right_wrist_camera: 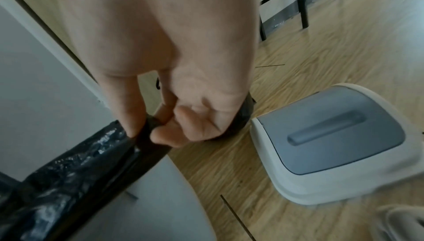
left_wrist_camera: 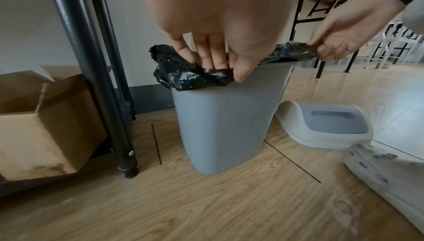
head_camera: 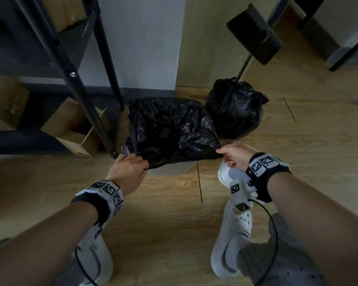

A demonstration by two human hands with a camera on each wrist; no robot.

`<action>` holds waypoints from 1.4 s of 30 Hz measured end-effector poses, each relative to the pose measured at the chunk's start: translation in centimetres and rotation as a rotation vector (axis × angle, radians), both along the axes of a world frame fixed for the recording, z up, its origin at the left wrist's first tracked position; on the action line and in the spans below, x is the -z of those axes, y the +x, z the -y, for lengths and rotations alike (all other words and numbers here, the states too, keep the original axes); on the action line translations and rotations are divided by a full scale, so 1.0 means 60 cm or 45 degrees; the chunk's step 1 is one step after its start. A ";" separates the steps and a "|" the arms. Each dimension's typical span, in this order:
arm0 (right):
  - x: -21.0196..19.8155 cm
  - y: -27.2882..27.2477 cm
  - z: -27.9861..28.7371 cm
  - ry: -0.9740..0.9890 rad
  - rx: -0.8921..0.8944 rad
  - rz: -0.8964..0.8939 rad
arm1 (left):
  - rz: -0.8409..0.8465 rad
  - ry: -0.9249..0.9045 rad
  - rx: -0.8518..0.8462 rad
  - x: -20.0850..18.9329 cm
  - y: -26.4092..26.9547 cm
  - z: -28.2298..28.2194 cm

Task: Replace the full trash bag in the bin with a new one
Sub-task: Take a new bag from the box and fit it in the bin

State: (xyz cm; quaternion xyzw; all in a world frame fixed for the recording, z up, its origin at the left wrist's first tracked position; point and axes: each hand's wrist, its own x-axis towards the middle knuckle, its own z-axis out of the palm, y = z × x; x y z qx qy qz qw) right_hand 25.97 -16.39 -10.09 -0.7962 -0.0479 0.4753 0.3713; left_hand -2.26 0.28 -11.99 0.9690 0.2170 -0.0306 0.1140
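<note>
Writing-wise there's nothing readable anywhere, only the black-and-white square marker tags (head_camera: 110, 189) on the wrist bands.

Grey plastic trash bin (left_wrist_camera: 224, 125) stands upright on the wood-look plank floor (head_camera: 165, 219), long axis vertical, mouth up, a bit wider at the top than at the base. New crinkly black plastic trash bag (head_camera: 172, 129) is spread over its mouth. Left hand (head_camera: 127, 168) has its fingers curled into the bag's near-left edge, bunching it against the rim. Right hand (head_camera: 235, 154) pinches the near-right corner between thumb and fingers, so the near edge is stretched taut between the two hands.

Full tied-off black trash bag (head_camera: 235, 109) sits on the floor just beside the bin, on its far right, knot on top. White bin lid with the grey swing flap (right_wrist_camera: 339, 139) lies flat on the floor to the right of the bin, near a white perforated clog (head_camera: 230, 240).

Room-wise: black metal shelving frame (head_camera: 87, 79) on the left with an open brown cardboard box (head_camera: 77, 131) on the floor under it, pale grey wall (head_camera: 141, 38) behind the bin, and a black dustpan on a stick (head_camera: 254, 36) propped behind the full bag.
</note>
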 end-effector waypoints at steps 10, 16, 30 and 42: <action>0.074 -0.013 -0.022 -0.091 -0.098 0.161 | -0.206 -0.216 -0.186 0.032 -0.019 -0.037; 0.102 -0.003 -0.030 -0.138 -0.056 0.207 | -0.489 -0.350 -0.171 0.044 -0.001 -0.038; 0.016 -0.034 -0.042 -0.148 -0.193 0.757 | 0.036 -0.111 -0.426 -0.026 -0.006 -0.027; 0.054 -0.040 -0.062 0.066 0.153 0.362 | -0.318 -0.026 -0.131 -0.001 0.035 -0.045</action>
